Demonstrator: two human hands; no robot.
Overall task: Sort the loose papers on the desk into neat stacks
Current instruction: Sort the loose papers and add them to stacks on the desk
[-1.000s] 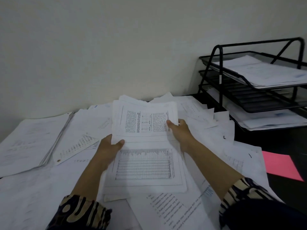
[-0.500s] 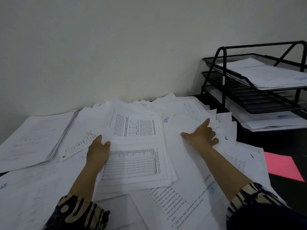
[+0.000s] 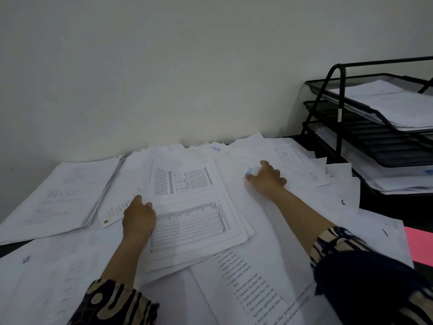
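- Nearest you, a sheet of numbered text [image 3: 253, 292] lies slanted across the desk, its top edge tucked under the printed pile. It should handle as thin, limp paper: it will likely sag if lifted by one corner, so slide it flat or take it by two edges.
- Your left hand [image 3: 138, 216] rests on the left edge of the printed stack [image 3: 194, 214], the pile with a table on its top page. The thumb lies on the top page; you cannot tell how the fingers beneath are set. The stack looks several sheets thick and fanned at its lower edge, so it will probably shear and slip; hold it by both long sides and tap it square.
- Your right hand [image 3: 266, 178] lies further out, fingers curled and pinching the curled corner of a white sheet with blue lettering [image 3: 236, 184]. A single sheet like this creases easily; a light hold should be enough.
- To the left, a clipped bundle [image 3: 58, 195] lies flat, well apart from both hands. It should lift as one piece.
- Beyond, loose papers [image 3: 293, 158] spread to the wall, overlapping.
- Far right stands a wire tray rack [image 3: 337, 118], already holding paper.
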